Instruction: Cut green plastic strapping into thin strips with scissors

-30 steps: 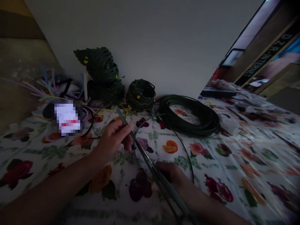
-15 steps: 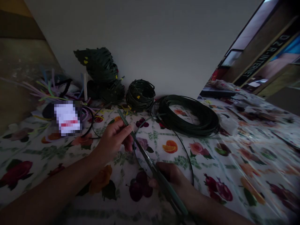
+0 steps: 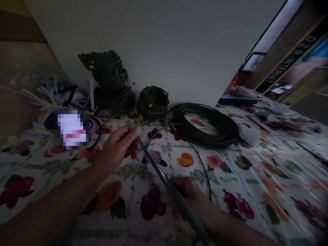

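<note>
"In the head view, where are the green strips (image 3: 156,167)?"
"Slanting above the surface (image 3: 176,152), fingers of the left hand (image 3: 119,145) pinching near one end, those of the right hand (image 3: 189,193) wrapped lower."
"The small woven basket (image 3: 151,112)?"
"Beside the coil (image 3: 212,138), its inside too dark to tell."

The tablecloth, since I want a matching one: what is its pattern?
The tablecloth shows fruit and flowers on white, with green bands; see the head view.

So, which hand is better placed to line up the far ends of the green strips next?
Left, I think: the left hand pinches the strips just below their far ends; the right hand holds them nearer the body.
</note>
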{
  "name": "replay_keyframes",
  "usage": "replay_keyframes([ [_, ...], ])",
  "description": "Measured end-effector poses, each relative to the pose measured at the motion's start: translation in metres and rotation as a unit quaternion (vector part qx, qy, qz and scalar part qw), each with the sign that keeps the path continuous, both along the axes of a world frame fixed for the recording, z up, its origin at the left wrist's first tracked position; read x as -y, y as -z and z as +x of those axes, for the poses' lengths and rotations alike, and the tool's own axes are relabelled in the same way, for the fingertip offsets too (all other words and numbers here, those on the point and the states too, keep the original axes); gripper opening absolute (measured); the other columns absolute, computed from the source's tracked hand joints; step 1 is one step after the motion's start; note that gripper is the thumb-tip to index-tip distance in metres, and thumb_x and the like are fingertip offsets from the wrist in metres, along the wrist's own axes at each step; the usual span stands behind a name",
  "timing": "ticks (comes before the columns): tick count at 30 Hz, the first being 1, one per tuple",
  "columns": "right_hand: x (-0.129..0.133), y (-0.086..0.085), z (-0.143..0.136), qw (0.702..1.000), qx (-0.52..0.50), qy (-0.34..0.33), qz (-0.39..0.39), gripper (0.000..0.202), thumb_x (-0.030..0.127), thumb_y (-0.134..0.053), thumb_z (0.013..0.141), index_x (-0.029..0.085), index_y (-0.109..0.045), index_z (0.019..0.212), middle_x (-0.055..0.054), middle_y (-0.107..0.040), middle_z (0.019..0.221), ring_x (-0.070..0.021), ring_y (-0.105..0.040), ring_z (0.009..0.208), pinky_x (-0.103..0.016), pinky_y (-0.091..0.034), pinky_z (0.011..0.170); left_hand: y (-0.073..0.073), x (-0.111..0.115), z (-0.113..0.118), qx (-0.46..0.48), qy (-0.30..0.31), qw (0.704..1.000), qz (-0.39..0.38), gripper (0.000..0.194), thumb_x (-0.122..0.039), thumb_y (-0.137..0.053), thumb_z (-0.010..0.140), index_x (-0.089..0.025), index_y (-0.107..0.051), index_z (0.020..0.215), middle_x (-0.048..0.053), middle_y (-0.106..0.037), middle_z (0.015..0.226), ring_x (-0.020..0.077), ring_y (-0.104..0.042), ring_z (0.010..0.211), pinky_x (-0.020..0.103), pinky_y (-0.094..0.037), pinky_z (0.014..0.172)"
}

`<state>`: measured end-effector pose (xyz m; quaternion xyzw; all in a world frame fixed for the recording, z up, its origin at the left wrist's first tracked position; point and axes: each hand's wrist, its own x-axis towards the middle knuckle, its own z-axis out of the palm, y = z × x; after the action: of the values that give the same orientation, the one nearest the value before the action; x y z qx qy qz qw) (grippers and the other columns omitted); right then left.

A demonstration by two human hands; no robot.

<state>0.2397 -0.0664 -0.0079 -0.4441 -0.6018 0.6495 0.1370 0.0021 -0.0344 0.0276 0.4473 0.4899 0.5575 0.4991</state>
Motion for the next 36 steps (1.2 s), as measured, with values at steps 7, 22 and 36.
replay_keyframes([
  [7, -0.004, 0.003, 0.002, 1.0, -0.022, -0.003, -0.018, 0.035, 0.04, -0.082, 0.07, 0.015, -0.057, 0.066, 0.004, -0.052, 0.057, -0.0074, -0.041, 0.05, -0.018, -0.031, 0.045, -0.002, -0.007, -0.015, -0.047, -0.047, 0.996, 0.056, 0.017, -0.033, -0.066, 0.085, -0.02, -0.056, 0.079, -0.005, -0.062, 0.055, 0.0103, -0.058, 0.04, 0.019, -0.046, 0.041],
  [22, 0.0, 0.002, 0.004, 1.0, -0.014, 0.001, 0.002, 0.029, 0.034, -0.078, 0.071, 0.016, -0.056, 0.071, 0.003, -0.058, 0.064, -0.011, -0.05, 0.059, -0.02, -0.034, 0.051, -0.004, 0.0, -0.005, -0.026, -0.033, 0.998, 0.046, 0.025, -0.034, -0.065, 0.085, -0.02, -0.051, 0.07, -0.005, -0.062, 0.052, 0.0097, -0.057, 0.037, 0.017, -0.041, 0.038],
  [36, -0.001, 0.003, 0.004, 0.999, -0.04, -0.016, 0.01, 0.031, 0.041, -0.071, 0.077, 0.016, -0.054, 0.071, 0.005, -0.046, 0.06, -0.0094, -0.042, 0.056, -0.02, -0.032, 0.049, -0.006, 0.001, 0.001, -0.007, -0.027, 0.999, 0.019, 0.027, -0.035, -0.065, 0.085, -0.019, -0.049, 0.069, -0.005, -0.061, 0.051, 0.0097, -0.055, 0.037, 0.018, -0.038, 0.036],
])
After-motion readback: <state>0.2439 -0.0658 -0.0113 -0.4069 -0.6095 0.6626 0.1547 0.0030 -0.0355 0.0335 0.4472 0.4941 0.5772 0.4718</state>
